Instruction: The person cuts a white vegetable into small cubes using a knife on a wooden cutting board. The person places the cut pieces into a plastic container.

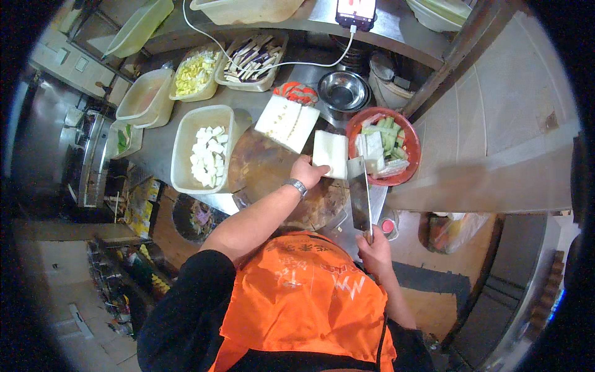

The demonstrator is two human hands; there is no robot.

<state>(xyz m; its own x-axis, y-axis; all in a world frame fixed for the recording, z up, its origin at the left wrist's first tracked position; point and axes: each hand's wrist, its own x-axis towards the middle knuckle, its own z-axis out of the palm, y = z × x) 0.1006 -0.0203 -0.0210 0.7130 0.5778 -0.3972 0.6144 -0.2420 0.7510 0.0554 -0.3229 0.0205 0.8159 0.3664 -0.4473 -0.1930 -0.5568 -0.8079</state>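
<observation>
My left hand [310, 173], with a metal watch at its wrist, holds the lower left edge of a white slab of winter melon [330, 151] at the right of a round wooden chopping block [265, 172]. A larger white slab with seeds [287, 122] lies just behind it. In my right hand [375, 251] is the handle of a cleaver [359, 193], its blade pointing away beside the slab. A red plastic basin [415, 160] with green and white peelings stands at the right. Left of the block is a plastic tub [178, 153] of white chunks [208, 158].
Tubs of chopped yellow-white vegetable [197, 72] and purple-skinned strips [253, 56] stand at the back. Steel bowls [343, 90] and an orange-striped cloth [296, 92] sit behind the block. A white cable [297, 63] hangs from a phone [355, 14] on the shelf.
</observation>
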